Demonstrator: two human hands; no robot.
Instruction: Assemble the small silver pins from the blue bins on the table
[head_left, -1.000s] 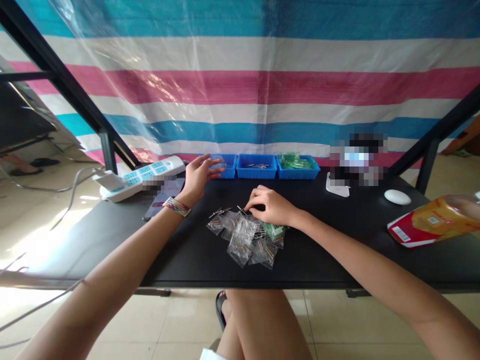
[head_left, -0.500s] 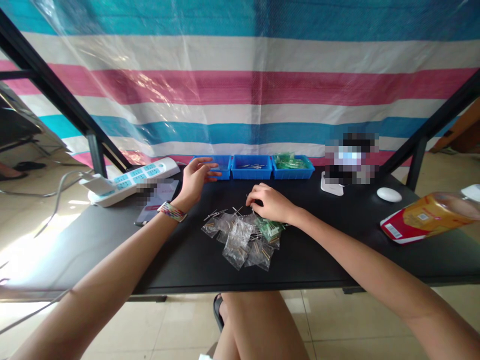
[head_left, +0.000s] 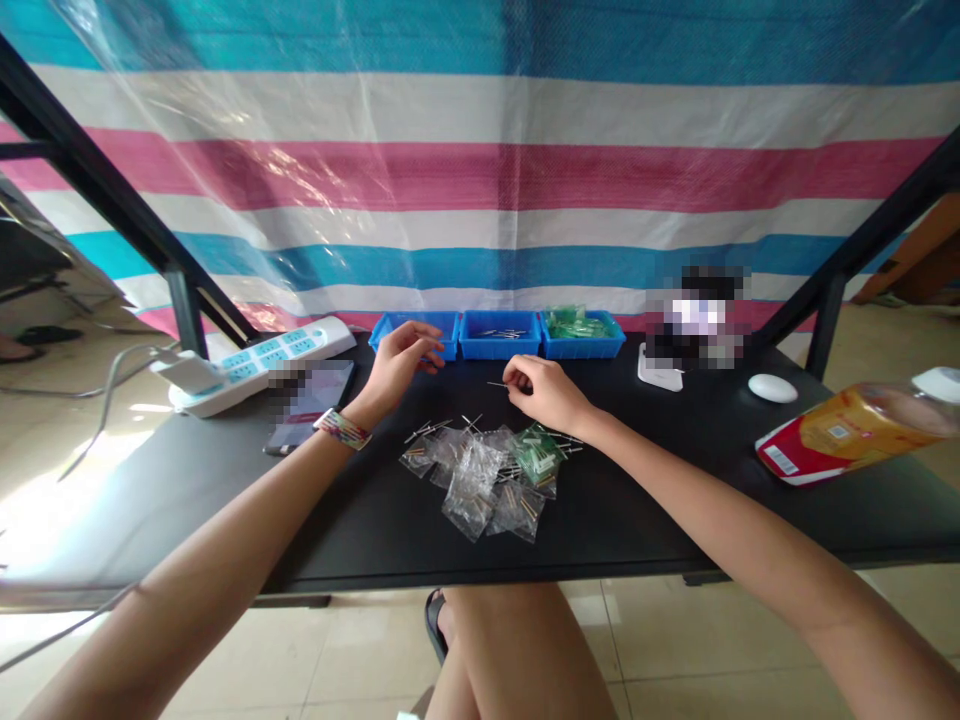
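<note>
My right hand (head_left: 546, 390) is closed in a pinch on a thin metal pin (head_left: 496, 383), whose silver end sticks out to the left. Below it on the black table lies a pile of small clear plastic bags (head_left: 472, 475) holding brass-coloured pins. One green bag (head_left: 538, 455) rests at the pile's right side, with loose silver pins (head_left: 426, 431) scattered around the edges. My left hand (head_left: 401, 365) hovers in front of the left blue bin (head_left: 382, 338), fingers apart and nothing visible in them. Silver pins lie in the middle blue bin (head_left: 501, 348); green bags fill the right one (head_left: 583, 347).
On the left are a white power strip (head_left: 262, 362) and a phone (head_left: 311, 405). To the right stand a white box (head_left: 660, 370), a white oval object (head_left: 772, 388) and a tilted drink bottle (head_left: 847, 435). A striped sheet (head_left: 480, 170) hangs behind the table (head_left: 637, 520).
My right hand has lifted away from the pile, upward and slightly right, with a pin now showing in its fingers. My left hand stays near the left bin, dipping slightly.
</note>
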